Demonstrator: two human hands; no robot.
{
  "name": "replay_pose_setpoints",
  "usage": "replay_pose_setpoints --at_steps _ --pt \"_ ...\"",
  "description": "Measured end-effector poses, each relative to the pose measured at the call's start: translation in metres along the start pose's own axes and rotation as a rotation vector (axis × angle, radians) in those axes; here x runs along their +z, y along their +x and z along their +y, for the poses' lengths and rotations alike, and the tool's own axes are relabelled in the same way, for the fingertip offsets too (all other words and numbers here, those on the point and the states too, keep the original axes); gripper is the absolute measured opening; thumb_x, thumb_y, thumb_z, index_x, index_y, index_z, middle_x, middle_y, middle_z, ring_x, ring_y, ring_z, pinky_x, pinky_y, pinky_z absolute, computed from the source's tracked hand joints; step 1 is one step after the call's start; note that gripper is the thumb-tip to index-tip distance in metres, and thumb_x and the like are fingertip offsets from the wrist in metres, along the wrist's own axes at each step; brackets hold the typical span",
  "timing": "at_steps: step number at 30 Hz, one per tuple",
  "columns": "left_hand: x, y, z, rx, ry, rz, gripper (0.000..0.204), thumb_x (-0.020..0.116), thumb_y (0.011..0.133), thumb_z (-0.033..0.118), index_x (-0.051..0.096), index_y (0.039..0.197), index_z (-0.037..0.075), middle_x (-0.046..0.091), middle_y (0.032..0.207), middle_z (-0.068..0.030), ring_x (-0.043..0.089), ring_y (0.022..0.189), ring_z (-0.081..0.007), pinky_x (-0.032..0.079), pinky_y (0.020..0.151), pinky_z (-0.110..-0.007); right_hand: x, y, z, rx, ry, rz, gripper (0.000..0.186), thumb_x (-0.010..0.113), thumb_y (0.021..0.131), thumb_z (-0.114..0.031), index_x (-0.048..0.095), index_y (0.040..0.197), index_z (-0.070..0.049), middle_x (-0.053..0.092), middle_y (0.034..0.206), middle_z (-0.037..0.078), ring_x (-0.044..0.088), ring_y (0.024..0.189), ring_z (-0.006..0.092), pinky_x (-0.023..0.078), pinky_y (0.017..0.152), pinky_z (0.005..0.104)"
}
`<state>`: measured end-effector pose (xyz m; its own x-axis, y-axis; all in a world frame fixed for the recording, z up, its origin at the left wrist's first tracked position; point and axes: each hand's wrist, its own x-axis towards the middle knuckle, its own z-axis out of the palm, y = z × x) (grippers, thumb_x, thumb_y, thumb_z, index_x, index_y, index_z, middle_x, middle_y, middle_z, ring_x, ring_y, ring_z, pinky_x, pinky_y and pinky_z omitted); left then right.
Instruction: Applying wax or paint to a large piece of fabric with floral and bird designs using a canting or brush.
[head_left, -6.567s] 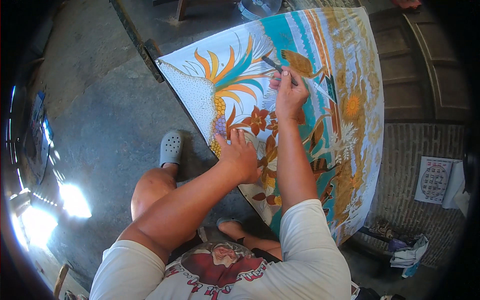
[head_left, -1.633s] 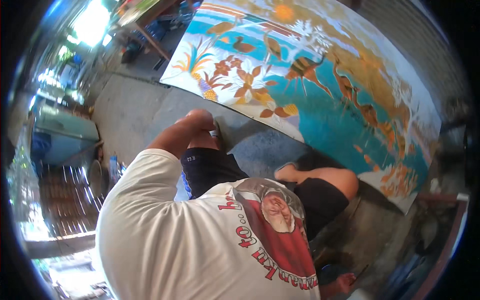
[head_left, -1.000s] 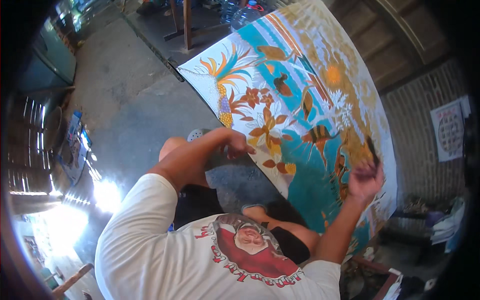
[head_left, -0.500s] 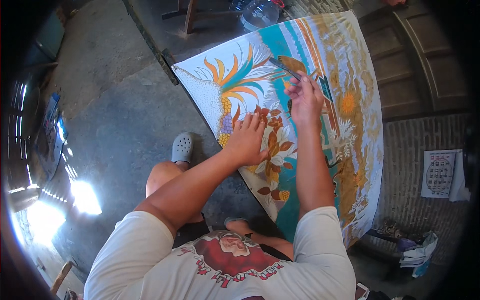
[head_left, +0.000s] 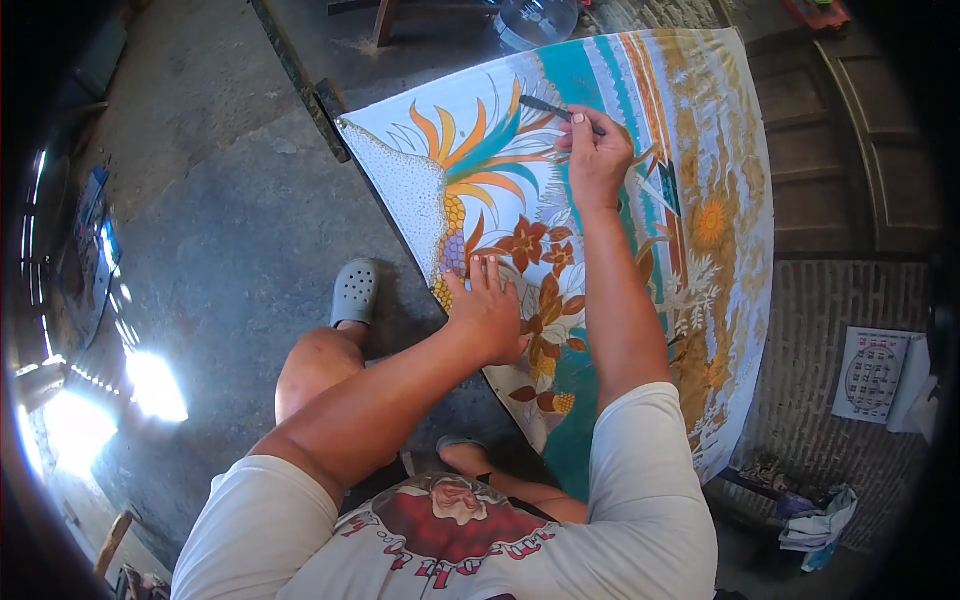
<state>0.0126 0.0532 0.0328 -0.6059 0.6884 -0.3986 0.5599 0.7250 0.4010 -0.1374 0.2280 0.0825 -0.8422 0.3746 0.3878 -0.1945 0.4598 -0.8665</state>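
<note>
Before me stretches a large painted cloth [head_left: 395, 200] with a dotted white corner, orange and teal leaves, brown flowers, teal areas and golden-brown bands. My right hand [head_left: 597, 160] grips a dark, slim paintbrush [head_left: 548, 107] between thumb and fingers. Its tip points left, over an orange leaf near the cloth's far edge; whether it touches the fabric I cannot tell. Closer to me, my left hand [head_left: 488, 315] lies on the cloth with fingers spread, just below the brown flowers [head_left: 524, 243], holding nothing.
My foot in a grey clog [head_left: 355, 290] stands on the concrete floor [head_left: 240, 260] left of the cloth. A clear plastic container [head_left: 535, 22] sits past the far edge. Wooden panels [head_left: 830, 140], a brick wall and a calendar [head_left: 870, 375] line the right. A cloth bundle [head_left: 820, 525] lies lower right.
My right hand has moved the brush leftward and farther away, from beside a brown shape onto the orange leaf. My left hand has slid nearer to me, uncovering brown flowers.
</note>
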Motion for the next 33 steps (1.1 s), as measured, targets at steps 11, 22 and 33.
replay_pose_setpoints --at_steps 11,22,33 --pt "0.003 0.000 -0.001 0.013 -0.007 0.015 0.087 0.066 0.088 0.057 0.046 0.149 -0.001 0.024 0.165 -0.0332 0.020 0.155 -0.0484 0.023 0.111 -0.076 0.003 0.001 0.007 -0.032 -0.048 -0.042 0.019 0.063 0.101 -0.012 0.073 0.109 0.002 0.075 0.082 0.009 0.069 0.065 0.0103 0.056 0.059 0.0257" --pt "-0.003 -0.001 -0.001 0.023 -0.002 -0.025 0.085 0.064 0.090 0.055 0.045 0.149 -0.003 0.024 0.165 -0.0333 0.021 0.155 -0.0472 0.025 0.113 -0.073 0.011 0.012 0.006 -0.095 -0.087 -0.046 0.017 0.063 0.100 -0.010 0.072 0.107 0.002 0.074 0.081 0.009 0.069 0.065 0.0106 0.055 0.060 0.0258" --pt "-0.011 -0.002 -0.002 0.008 -0.010 -0.069 0.085 0.064 0.090 0.055 0.044 0.149 -0.003 0.023 0.165 -0.0321 0.020 0.156 -0.0455 0.025 0.114 -0.072 0.018 0.018 0.004 -0.123 -0.088 -0.004 0.018 0.062 0.100 -0.011 0.072 0.109 0.001 0.073 0.079 0.007 0.068 0.064 0.0110 0.054 0.060 0.0268"
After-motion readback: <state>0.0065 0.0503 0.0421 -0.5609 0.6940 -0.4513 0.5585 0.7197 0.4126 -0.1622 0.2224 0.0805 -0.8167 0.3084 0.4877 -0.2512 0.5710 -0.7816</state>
